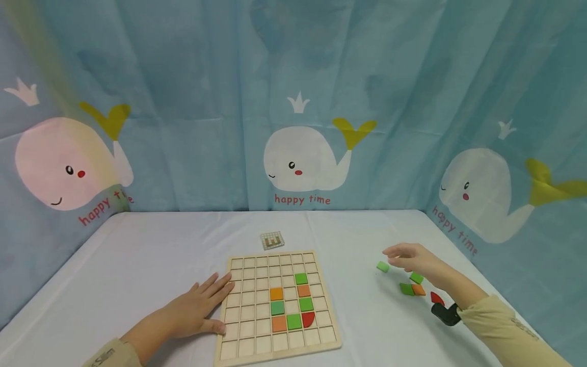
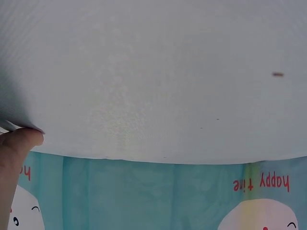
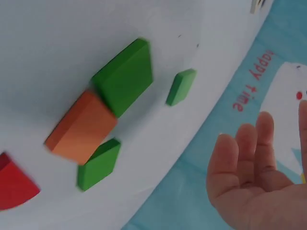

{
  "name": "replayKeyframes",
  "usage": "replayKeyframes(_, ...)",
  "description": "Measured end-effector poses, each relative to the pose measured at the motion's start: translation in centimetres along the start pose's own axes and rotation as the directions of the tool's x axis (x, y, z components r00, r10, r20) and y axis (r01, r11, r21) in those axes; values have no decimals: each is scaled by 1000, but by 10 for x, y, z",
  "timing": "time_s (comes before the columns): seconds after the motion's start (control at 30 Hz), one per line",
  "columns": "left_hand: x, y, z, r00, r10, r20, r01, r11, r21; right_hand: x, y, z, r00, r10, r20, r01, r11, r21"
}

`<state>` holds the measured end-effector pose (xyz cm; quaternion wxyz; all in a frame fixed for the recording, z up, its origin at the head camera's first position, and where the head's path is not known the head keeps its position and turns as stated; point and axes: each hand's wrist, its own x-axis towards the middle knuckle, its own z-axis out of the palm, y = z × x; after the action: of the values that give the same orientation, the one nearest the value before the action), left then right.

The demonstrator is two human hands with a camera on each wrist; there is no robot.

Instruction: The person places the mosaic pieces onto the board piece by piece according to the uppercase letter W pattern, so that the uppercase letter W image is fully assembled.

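Note:
My left hand [image 1: 194,308] lies flat with fingers spread at the left edge of a wooden grid board [image 1: 247,329]. In the left wrist view only one fingertip [image 2: 31,136] shows. Several coloured tiles sit in the board's cells in a U shape, among them an orange tile [image 1: 276,294], a teal tile [image 1: 277,308] and a red quarter-round tile [image 1: 309,319]. Over the table at the right, my right hand [image 1: 412,257] hovers with loosely bent fingers and nothing in it. Near it lie a light green tile [image 3: 182,87], a green tile [image 3: 125,79] touching an orange tile [image 3: 82,128], and another green tile [image 3: 99,165].
A red quarter-round tile [image 3: 14,183] lies partly beneath my right forearm in the head view. Behind the board is a small card [image 1: 272,240] with a grid pattern. White cloth [image 1: 174,244] covers the table, and whale-print curtains [image 1: 192,153] enclose it.

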<state>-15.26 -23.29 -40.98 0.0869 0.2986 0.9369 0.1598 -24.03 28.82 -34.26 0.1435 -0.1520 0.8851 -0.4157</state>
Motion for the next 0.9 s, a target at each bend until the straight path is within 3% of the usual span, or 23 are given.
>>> replayKeyframes(0.37,1,0,0,1000,-7,11,7,1000,8,1,26,-12,999,-36,0,36,999,-38)
replayKeyframes(0.67,1,1,0,1000,-2,8,2,1000,5,27,45,-15,986,-110,129,124,987,-102)
replayKeyframes(0.9,1,1,1,1000,-3,-1,3,1000,7,49,51,-17,970,6,242,27,991,-131)
